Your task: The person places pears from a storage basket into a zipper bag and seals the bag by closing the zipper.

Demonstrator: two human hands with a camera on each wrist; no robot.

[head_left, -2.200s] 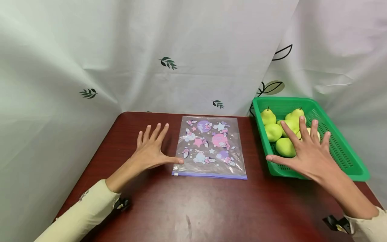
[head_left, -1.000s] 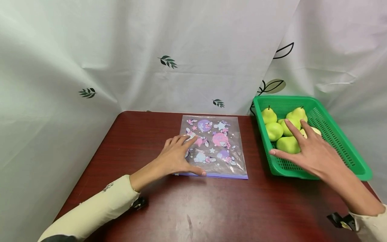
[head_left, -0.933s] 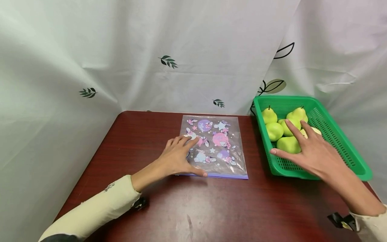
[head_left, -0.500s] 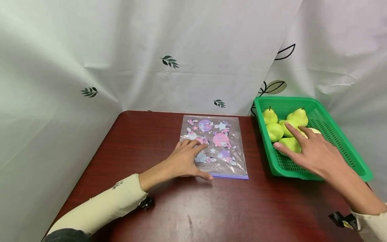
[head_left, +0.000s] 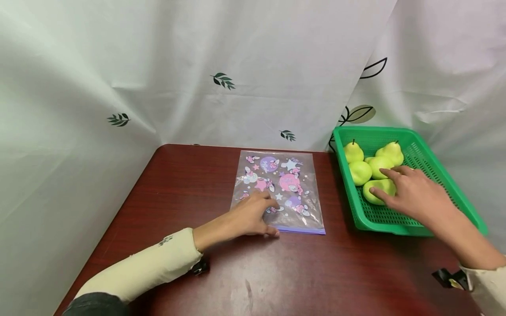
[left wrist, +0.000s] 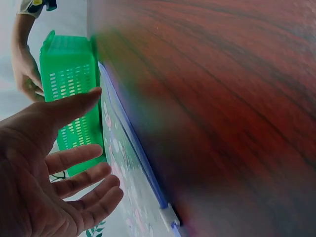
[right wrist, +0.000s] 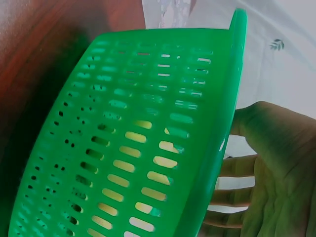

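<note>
A clear zip bag (head_left: 292, 210) printed with pink and purple cartoon figures lies flat on the table, its purple zip edge towards me. My left hand (head_left: 251, 215) is over its near left part, fingers slightly bent and holding nothing. The left wrist view shows the white slider (left wrist: 169, 215) on the zip strip. At the right, my right hand (head_left: 421, 195) reaches over a green basket (head_left: 444, 171) of several green pears. Thumb and fingers are spread around the nearest pear (head_left: 375, 192); contact is unclear. In the right wrist view the basket wall (right wrist: 148, 49) hides the fingertips.
The dark red wooden table (head_left: 253, 272) has a rounded far left corner. A white curtain (head_left: 253, 79) with leaf prints hangs behind it and along both sides. The basket stands near the table's right edge.
My left hand has moved right and towards me, from beside the bag to over its near left part. My right hand's spread fingers have drawn together and lowered towards the near pear.
</note>
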